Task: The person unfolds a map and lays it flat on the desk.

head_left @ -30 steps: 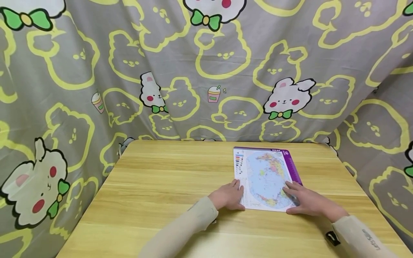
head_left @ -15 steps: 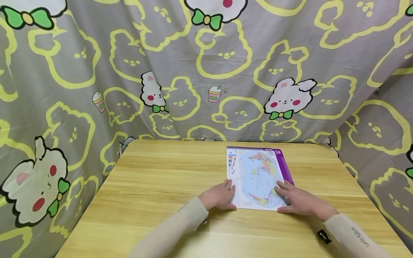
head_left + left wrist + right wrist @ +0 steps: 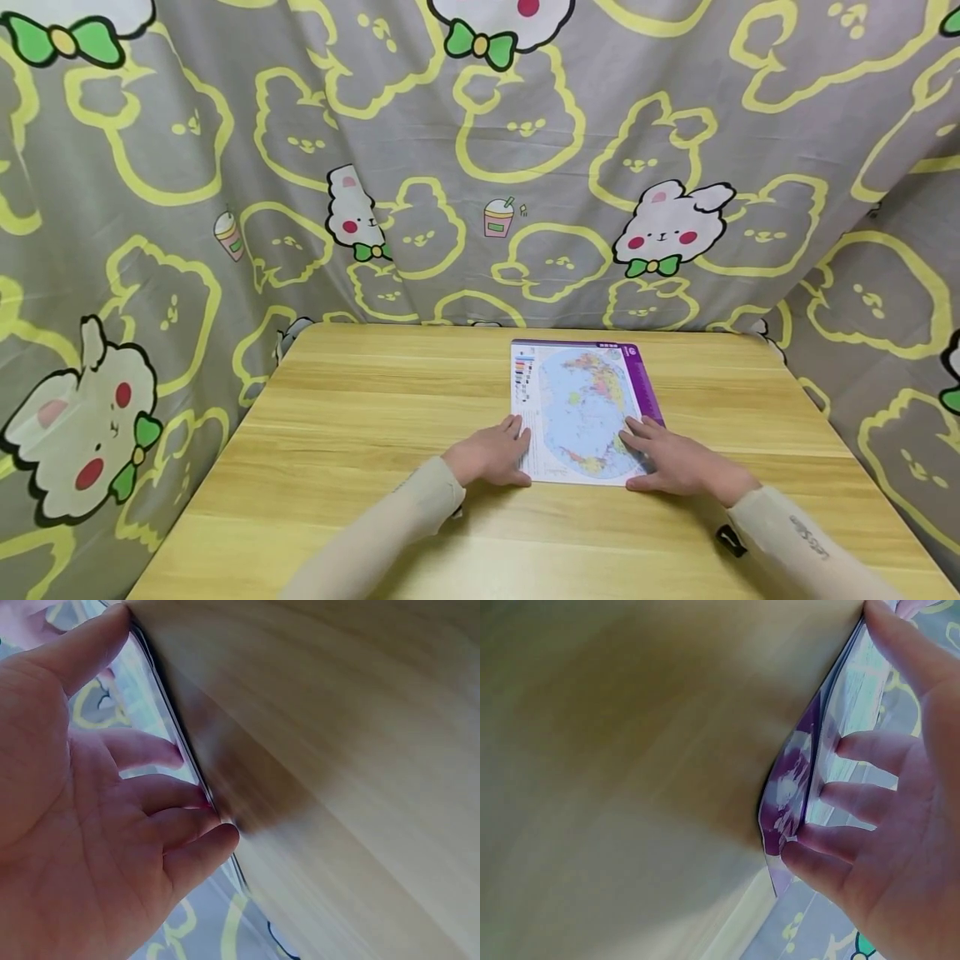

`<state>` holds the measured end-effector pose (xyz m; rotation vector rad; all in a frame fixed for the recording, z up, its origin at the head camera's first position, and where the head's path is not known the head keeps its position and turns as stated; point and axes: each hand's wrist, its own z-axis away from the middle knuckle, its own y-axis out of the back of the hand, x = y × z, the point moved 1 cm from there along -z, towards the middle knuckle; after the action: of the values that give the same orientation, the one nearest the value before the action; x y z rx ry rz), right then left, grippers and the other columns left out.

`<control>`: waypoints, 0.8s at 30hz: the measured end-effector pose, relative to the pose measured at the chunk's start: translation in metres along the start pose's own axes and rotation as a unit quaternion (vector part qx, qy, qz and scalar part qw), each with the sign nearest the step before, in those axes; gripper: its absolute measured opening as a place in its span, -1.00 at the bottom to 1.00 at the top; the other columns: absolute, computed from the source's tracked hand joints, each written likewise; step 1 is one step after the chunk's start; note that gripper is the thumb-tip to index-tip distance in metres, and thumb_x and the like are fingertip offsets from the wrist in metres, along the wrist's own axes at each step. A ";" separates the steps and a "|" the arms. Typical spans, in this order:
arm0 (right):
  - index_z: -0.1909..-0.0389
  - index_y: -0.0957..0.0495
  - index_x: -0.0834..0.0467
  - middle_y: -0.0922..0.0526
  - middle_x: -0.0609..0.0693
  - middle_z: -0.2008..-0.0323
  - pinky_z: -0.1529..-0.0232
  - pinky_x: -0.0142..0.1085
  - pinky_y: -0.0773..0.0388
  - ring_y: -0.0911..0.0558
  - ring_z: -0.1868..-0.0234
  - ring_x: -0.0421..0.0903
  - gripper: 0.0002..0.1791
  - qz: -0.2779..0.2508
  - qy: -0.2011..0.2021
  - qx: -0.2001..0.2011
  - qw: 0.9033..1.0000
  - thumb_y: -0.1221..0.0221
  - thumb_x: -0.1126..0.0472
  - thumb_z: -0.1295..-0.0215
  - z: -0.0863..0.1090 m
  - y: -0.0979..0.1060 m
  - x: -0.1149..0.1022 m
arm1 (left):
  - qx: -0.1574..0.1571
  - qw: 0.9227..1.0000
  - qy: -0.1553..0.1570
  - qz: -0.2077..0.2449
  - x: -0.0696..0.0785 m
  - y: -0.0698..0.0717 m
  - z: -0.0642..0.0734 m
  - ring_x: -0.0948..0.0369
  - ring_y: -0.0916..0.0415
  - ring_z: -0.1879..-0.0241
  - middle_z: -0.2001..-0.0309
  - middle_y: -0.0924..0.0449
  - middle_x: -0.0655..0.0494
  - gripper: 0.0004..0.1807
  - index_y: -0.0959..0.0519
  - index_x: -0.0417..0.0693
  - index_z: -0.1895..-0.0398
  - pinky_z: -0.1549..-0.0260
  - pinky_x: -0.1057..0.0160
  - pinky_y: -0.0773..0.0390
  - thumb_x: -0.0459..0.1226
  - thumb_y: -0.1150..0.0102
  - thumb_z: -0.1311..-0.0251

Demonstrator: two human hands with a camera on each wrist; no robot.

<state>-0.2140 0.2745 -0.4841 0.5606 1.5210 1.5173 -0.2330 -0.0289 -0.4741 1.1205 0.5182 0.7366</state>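
A world map [image 3: 577, 417] with a purple strip along its right edge lies flat on the wooden table. At its left edge rests my left hand [image 3: 491, 452], fingers extended, thumb by the near left corner. My right hand [image 3: 678, 457] lies over the near right part, fingertips on the printed face. Seen from the left wrist, the left fingers [image 3: 184, 859] touch along the map's thin edge. From the right wrist, a purple layer [image 3: 791, 780] shows beneath the upper sheet, and the right fingertips [image 3: 840, 748] are on that side.
The wooden table [image 3: 360, 400] extends on both sides of the map. Behind and beside it hangs a grey curtain [image 3: 420, 108] printed with yellow outlines and white rabbits. A small black object [image 3: 730, 540] is by the right sleeve [image 3: 787, 533].
The map has slid left across the table, with both hands moving along with it. The fingers keep about the same places at its edges.
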 end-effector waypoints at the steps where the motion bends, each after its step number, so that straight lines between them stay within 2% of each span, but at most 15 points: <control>1: -0.32 -0.30 0.28 -0.14 0.31 -0.37 -0.21 0.21 -0.21 -0.07 -0.35 0.37 -0.05 0.000 0.000 -0.001 1.000 -0.14 -0.37 -0.11 -0.001 0.000 -0.001 | 0.001 1.000 0.000 0.002 -0.001 0.000 0.001 0.04 0.09 -0.43 -0.45 0.04 -0.14 -0.11 -0.12 -0.14 -0.44 -0.33 0.27 -0.07 0.22 -0.02 -0.21; 7: -0.32 -0.30 0.28 -0.14 0.32 -0.37 -0.19 0.21 -0.22 -0.07 -0.35 0.37 -0.04 -0.001 0.006 -0.009 1.000 -0.14 -0.36 -0.11 -0.010 0.000 -0.009 | 0.011 1.000 0.002 0.009 -0.010 -0.004 0.008 0.03 0.08 -0.43 -0.45 0.04 -0.15 -0.11 -0.12 -0.16 -0.44 -0.32 0.26 -0.09 0.21 -0.03 -0.21; 19: -0.34 -0.27 0.27 -0.12 0.30 -0.38 -0.23 0.20 -0.18 -0.04 -0.36 0.38 -0.07 0.008 0.016 -0.012 1.000 -0.13 -0.33 -0.15 -0.024 -0.003 -0.019 | 0.005 1.000 0.011 0.027 -0.025 -0.011 0.017 0.02 0.10 -0.43 -0.45 0.06 -0.16 -0.11 -0.11 -0.17 -0.44 -0.32 0.22 -0.10 0.20 -0.04 -0.21; 24: -0.34 -0.27 0.26 -0.12 0.28 -0.39 -0.23 0.18 -0.19 -0.04 -0.37 0.36 -0.08 0.009 0.012 -0.017 1.000 -0.13 -0.33 -0.16 -0.030 -0.002 -0.026 | 0.016 0.999 0.008 0.036 -0.032 -0.013 0.022 0.01 0.09 -0.43 -0.45 0.04 -0.17 -0.10 -0.13 -0.18 -0.43 -0.31 0.21 -0.14 0.18 -0.08 -0.20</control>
<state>-0.2247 0.2363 -0.4833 0.5397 1.5082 1.5671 -0.2354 -0.0697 -0.4784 1.1683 0.5056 0.8036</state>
